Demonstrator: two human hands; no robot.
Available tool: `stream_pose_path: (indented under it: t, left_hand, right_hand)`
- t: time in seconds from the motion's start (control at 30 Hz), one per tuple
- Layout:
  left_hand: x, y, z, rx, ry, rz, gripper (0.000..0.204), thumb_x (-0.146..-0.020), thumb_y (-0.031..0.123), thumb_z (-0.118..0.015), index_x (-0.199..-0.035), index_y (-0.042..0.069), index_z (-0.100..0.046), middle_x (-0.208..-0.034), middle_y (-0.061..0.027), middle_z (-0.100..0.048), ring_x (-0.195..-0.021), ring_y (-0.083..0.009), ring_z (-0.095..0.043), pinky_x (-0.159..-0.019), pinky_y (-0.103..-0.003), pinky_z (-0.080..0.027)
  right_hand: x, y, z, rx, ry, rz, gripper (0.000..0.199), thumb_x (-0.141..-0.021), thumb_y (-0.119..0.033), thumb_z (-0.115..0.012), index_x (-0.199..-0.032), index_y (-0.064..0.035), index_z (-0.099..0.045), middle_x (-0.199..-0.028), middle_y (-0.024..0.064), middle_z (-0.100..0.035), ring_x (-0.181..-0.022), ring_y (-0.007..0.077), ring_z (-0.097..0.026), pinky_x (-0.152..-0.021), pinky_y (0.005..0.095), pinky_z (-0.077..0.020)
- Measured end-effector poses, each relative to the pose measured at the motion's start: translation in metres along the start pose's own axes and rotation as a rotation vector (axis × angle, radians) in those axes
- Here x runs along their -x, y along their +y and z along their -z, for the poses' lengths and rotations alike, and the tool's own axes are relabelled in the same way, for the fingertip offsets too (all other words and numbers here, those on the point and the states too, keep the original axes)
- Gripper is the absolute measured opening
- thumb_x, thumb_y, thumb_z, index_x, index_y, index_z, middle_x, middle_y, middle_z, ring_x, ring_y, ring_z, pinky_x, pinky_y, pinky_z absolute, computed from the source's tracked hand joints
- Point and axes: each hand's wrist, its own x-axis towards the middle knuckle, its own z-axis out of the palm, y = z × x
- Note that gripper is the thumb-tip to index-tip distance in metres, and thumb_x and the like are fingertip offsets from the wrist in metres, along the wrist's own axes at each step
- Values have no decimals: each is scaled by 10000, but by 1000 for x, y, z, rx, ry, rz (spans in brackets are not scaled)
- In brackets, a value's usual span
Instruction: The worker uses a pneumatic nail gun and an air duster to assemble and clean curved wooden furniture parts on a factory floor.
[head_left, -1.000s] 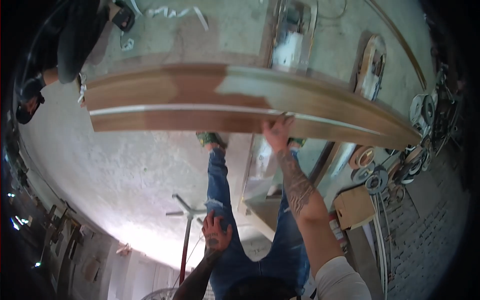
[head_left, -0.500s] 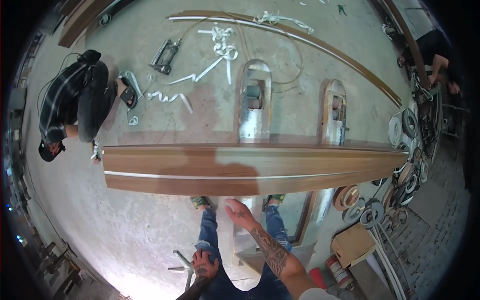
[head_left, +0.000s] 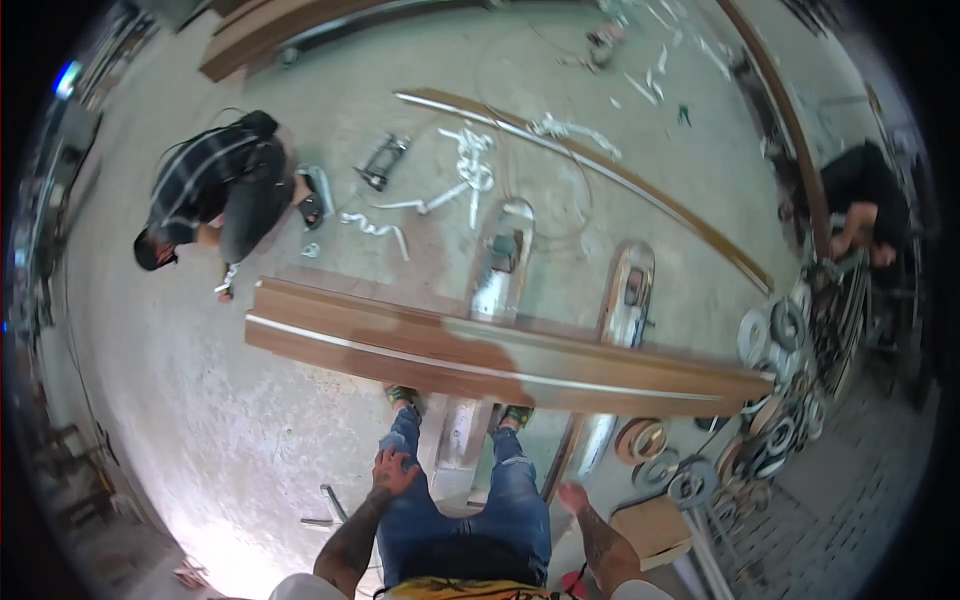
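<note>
My left hand (head_left: 396, 470) lies on my left knee, fingers spread over the blue jeans, holding nothing. Beside my right knee hangs my right hand (head_left: 573, 497), blurred, its fingers hard to make out; nothing shows in it. In front of my feet, a stack of long brown wood-look boards (head_left: 600, 380) with a white strip along it lies across two metal pallet-jack forks (head_left: 628, 300). Both hands are apart from the boards.
A person (head_left: 225, 180) crouches at left; another (head_left: 860, 200) bends at far right. White strips (head_left: 475, 165), a black tool (head_left: 383, 162) and a long brown profile (head_left: 690, 222) lie beyond the boards. Rolls of banding (head_left: 690, 485) and a cardboard box (head_left: 652, 530) stand right.
My right hand has drawn back from near the boards to beside my right knee. My left hand stays on the left knee. The view has turned, so the boards now slant down rightward.
</note>
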Motion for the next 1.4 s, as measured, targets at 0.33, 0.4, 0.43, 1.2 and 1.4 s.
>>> stream_pose_path:
  t: [0.33, 0.4, 0.43, 1.2, 1.4]
  left_hand:
    - [-23, -82, 111, 738, 29, 79, 338, -876, 280, -567, -1102, 29, -585, -922, -101, -645, -843, -162, -613, -786, -294, -490]
    - [-34, -111, 133, 810, 57, 63, 331, -877, 282, -565, -1090, 30, -590, -891, -96, -641, -820, -156, -610, -764, -289, -492]
    - [-35, -136, 132, 899, 102, 102, 325, -877, 284, -564, -1078, 30, -596, -860, -91, -636, -796, -149, -608, -742, -285, -494]
    - [-23, -38, 190, 2298, 207, 1196, 384, -823, 221, -624, -1161, 77, -511, -1001, -78, -606, -896, -218, -566, -790, -352, -496]
    - [-100, 11, 230, 1979, 274, 1447, 369, -840, 244, -590, -1155, 68, -514, -1021, -83, -598, -907, -220, -564, -796, -356, -489]
  right_hand:
    - [57, -150, 66, -1155, 80, -441, 167, -845, -183, -453, -764, -66, -540, -746, 137, -558, -780, 268, -583, -631, 409, -450]
    - [6, -182, 61, -4, 395, 141, 223, -881, -214, -450, -898, -33, -579, -863, 152, -592, -878, 304, -582, -709, 406, -459]
    - [-11, -220, 77, -51, 480, 180, 268, -898, -248, -448, -977, -26, -573, -933, 163, -595, -924, 304, -575, -759, 395, -455]
    - [-665, -571, 472, 400, 25, 351, 262, -821, -279, -567, -994, -89, -617, -955, 127, -641, -891, 279, -615, -788, 369, -486]
    - [-954, -625, 407, 731, -27, 464, 370, -765, -231, -595, -1099, -74, -562, -1037, 157, -590, -983, 338, -557, -844, 416, -465]
